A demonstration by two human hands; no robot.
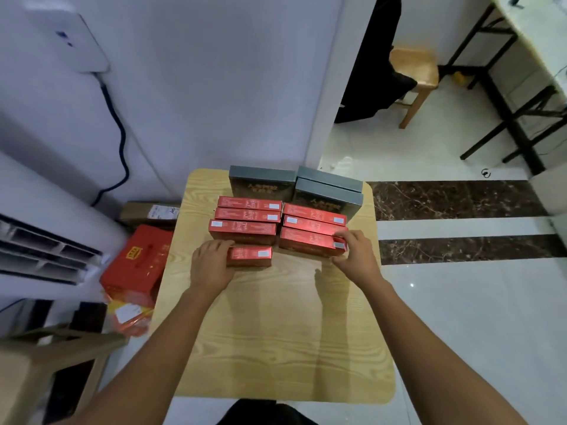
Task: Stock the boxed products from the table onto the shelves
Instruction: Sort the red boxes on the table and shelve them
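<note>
While on table (276, 332), red boxes (249, 255) in hands (211, 265)

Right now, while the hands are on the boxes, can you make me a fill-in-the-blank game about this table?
1. The small box that the left hand grips is coloured ___.
2. The wooden table holds ___ grey boxes at the back.
3. Counting the long box that the right hand grips, there are ___ red boxes altogether.

Missing words: red; three; seven.
</note>
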